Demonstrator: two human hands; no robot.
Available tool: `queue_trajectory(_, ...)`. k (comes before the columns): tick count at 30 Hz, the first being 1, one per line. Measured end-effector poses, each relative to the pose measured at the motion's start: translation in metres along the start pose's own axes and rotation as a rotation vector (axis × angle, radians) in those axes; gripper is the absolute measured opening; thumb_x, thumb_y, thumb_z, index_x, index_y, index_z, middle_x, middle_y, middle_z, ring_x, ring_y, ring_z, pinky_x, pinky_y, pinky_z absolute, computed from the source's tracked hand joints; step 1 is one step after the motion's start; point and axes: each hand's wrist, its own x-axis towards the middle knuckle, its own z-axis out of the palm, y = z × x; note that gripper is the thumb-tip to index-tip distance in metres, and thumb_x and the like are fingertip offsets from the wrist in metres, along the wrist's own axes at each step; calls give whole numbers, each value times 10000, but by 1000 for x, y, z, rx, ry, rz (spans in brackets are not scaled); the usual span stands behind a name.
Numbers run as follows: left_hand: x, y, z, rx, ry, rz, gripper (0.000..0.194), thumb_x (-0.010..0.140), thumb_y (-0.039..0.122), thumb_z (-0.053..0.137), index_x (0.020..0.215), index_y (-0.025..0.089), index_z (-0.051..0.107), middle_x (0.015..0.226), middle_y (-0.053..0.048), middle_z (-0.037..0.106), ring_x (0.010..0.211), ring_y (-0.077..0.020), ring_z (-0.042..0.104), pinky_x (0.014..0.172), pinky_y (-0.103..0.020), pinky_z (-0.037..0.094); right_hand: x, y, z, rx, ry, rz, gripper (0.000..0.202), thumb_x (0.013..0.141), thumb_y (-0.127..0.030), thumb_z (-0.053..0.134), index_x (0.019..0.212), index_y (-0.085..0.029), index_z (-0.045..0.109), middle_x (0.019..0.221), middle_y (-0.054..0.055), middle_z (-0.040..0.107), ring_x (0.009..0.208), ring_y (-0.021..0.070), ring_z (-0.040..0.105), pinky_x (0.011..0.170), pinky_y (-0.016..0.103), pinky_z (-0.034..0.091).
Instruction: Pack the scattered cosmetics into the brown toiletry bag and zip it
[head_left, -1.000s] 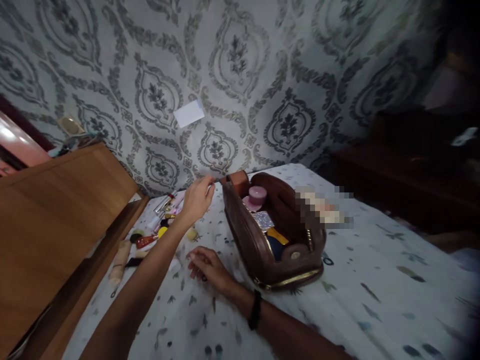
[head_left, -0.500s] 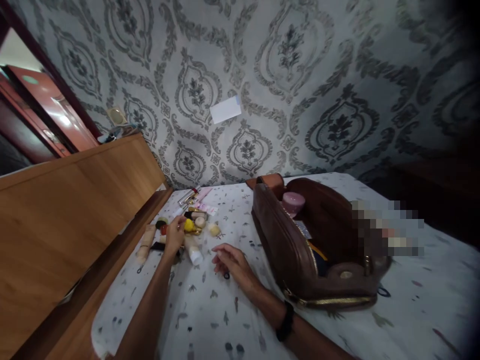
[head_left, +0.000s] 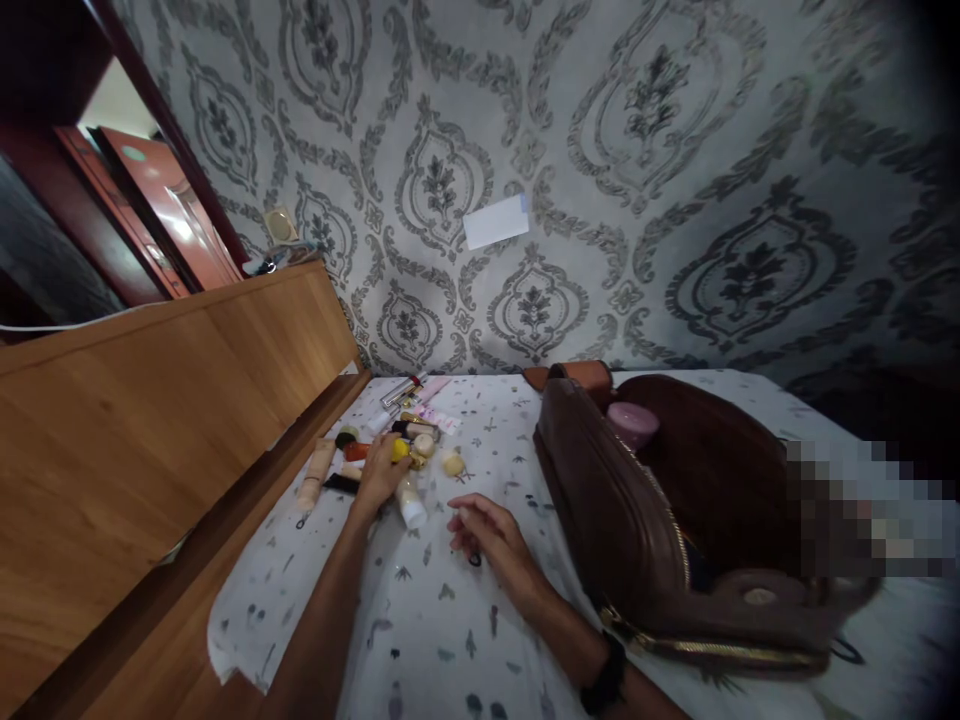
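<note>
Head view only: left hand (head_left: 381, 475) is seen laid palm-down over a cluster of small cosmetics (head_left: 405, 445) on the patterned bed sheet (head_left: 450, 620), close to the wooden headboard (head_left: 150, 420). Its fingers are curled over the items around a yellow round piece (head_left: 400, 449); whether anything is actually pinched cannot be told, the fingertips are hidden. Just beside that hand a white tube (head_left: 411, 503) lies flat, a beige tube (head_left: 316, 472) sits further left, and a pale round piece (head_left: 452, 463) lies apart to the right. Right hand (head_left: 491, 530) rests on the sheet near the middle, fingers loosely bent, nothing visibly held; a small dark item under its fingertips cannot be identified. A black wristband (head_left: 604, 680) is worn on that arm. The brown pouch (head_left: 622, 510) stands open on the right, well apart from the cluster, with a pink jar (head_left: 634, 423) seen inside near the far end. Handling judgement: the cosmetics look light, rigid and smooth, so likely slippery and prone to rolling on the soft sheet; the tubes would be best taken across the barrel, the round pieces pinched at the rim. The pouch looks soft-sided and would sag if gripped by one wall. A white card (head_left: 496, 221) is stuck on the patterned wall (head_left: 675, 180).
</note>
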Motion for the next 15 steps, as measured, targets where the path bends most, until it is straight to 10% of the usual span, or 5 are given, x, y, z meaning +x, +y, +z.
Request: queue_trajectory(15, -7, 26, -14, -140, 86, -44, 358, 914, 292, 520, 1247, 163, 554, 1211, -137, 645, 1163, -275, 584, 1048, -453, 421, -3, -3, 1, -22, 5, 1, 558, 697, -676, 739, 938, -175, 695, 758, 55, 672, 608, 163, 610, 538, 280, 406)
